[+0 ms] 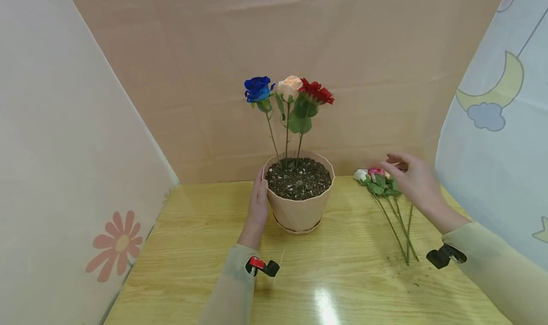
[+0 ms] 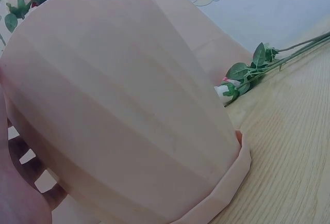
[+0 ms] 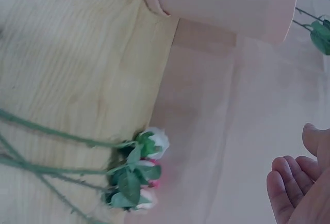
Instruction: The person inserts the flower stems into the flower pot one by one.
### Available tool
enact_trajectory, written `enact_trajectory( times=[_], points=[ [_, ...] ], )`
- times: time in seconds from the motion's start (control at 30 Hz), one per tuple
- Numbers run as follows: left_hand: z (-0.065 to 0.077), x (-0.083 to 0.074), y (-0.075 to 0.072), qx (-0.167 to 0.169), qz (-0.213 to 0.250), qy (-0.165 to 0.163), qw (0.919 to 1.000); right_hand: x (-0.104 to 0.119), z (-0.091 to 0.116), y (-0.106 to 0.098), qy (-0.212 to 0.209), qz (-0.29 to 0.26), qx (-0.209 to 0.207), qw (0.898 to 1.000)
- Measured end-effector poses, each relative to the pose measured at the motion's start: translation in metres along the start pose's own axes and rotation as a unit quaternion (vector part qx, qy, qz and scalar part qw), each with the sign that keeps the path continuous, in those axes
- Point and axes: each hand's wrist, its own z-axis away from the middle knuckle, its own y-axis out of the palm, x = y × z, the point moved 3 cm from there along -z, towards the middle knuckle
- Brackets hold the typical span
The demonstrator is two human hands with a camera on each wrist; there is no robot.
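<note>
In the head view a pale pink flower pot (image 1: pixel 299 211) filled with dark soil (image 1: pixel 299 180) stands on a saucer (image 1: pixel 298 230). Three flowers rise upright from the soil: a blue rose (image 1: pixel 258 89), a cream rose (image 1: pixel 289 87) and a red flower (image 1: pixel 317 92). My left hand (image 1: pixel 258 203) rests flat along the pot's left side, and the left wrist view shows its fingers (image 2: pixel 33 168) partly behind the pot. My right hand (image 1: pixel 414 182), holding nothing, hovers with loosely bent fingers above several loose roses (image 1: pixel 383 184) on the table.
The loose roses' green stems (image 1: pixel 398 225) point toward me on the wooden table (image 1: pixel 205 249). A brownish-pink backdrop (image 1: pixel 222 77) hangs behind the table. Patterned cloths stand at both sides, a red flower print (image 1: pixel 122 243) on the left and a moon print (image 1: pixel 509 80) on the right.
</note>
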Motion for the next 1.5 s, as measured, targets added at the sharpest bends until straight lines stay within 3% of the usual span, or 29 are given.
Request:
enact_trajectory(
  times=[0.5,0.87,1.27,1.5],
  points=[
    [-0.001,0.000,0.001,-0.004,0.010,-0.007,0.9999,-0.076,0.026,-0.015,0.048,0.057,0.001,0.997],
    [-0.001,0.000,0.000,-0.003,0.012,0.002,0.9999,-0.124,0.047,-0.009,0.081,0.082,0.034,0.993],
    [-0.001,-0.002,0.000,-0.003,0.005,0.009,0.9999,-0.145,0.068,0.009,0.104,0.089,0.115,0.984],
    [-0.001,-0.003,0.001,-0.002,0.011,0.009,0.9999,-0.147,0.071,0.017,0.105,0.094,0.136,0.981]
  ],
)
